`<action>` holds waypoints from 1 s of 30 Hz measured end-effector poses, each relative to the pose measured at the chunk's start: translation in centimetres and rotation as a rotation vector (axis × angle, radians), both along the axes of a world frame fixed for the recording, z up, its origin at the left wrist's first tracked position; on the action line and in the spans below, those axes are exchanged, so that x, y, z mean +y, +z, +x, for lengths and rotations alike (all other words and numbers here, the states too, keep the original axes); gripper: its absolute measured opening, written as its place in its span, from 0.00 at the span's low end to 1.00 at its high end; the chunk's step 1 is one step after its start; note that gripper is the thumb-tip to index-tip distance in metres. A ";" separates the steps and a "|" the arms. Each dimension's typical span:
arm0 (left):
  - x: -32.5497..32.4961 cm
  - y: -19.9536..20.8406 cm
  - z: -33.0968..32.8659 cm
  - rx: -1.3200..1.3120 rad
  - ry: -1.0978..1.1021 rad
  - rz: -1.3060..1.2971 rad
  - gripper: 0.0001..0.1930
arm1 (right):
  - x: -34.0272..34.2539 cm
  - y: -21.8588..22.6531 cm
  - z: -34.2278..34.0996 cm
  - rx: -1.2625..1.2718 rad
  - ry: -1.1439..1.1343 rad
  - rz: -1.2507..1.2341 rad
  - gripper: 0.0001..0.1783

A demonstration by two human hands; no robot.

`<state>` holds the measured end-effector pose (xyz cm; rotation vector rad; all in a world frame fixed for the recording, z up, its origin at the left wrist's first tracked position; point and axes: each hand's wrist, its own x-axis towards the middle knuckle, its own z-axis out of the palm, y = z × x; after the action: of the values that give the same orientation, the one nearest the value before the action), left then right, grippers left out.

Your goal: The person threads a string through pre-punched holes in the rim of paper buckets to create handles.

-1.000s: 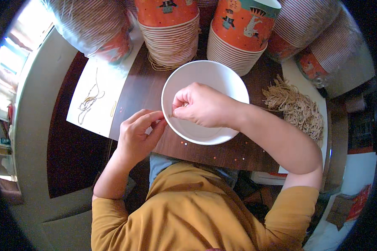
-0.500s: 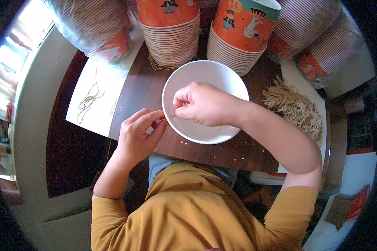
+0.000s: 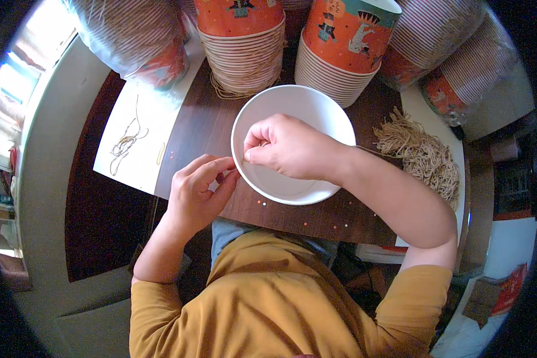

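Observation:
A white-lined paper bucket [image 3: 307, 107] is on the dark table in front of me, its open mouth turned up toward me. My right hand [image 3: 280, 146] reaches into it, closed in a pinch near the inner left wall; a bit of tan cord shows between the fingers. Outside the same wall, my left hand [image 3: 203, 185] has thumb and forefinger pinched together at the bucket's side. What lies between those fingertips is hidden. A bundle of tan cords [image 3: 426, 158] rests right of the bucket, and one strand runs from it behind my right forearm.
Two nested stacks of orange printed buckets, a left stack [image 3: 241, 56] and a right stack [image 3: 337, 71], stand at the back. Plastic-wrapped stacks [image 3: 131, 36] flank them. On the left, loose cord [image 3: 125, 143] lies on white paper [image 3: 146, 161]. Small red and white dots [image 3: 334, 227] dot the front edge.
My right hand has shifted slightly left and up inside the bucket, closer to its inner wall. A cord strand now shows right of the bucket. My left hand has barely moved.

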<state>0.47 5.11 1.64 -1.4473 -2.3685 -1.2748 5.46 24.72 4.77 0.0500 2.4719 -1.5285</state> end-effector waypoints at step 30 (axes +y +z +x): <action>0.1 3.8 0.1 -0.542 -0.106 0.081 0.04 | -1.3 3.5 4.5 0.393 -0.067 0.187 0.06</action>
<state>0.62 5.24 5.45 -1.3494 -2.5232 -1.9796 10.00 23.40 8.27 -0.1517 2.9422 -1.4425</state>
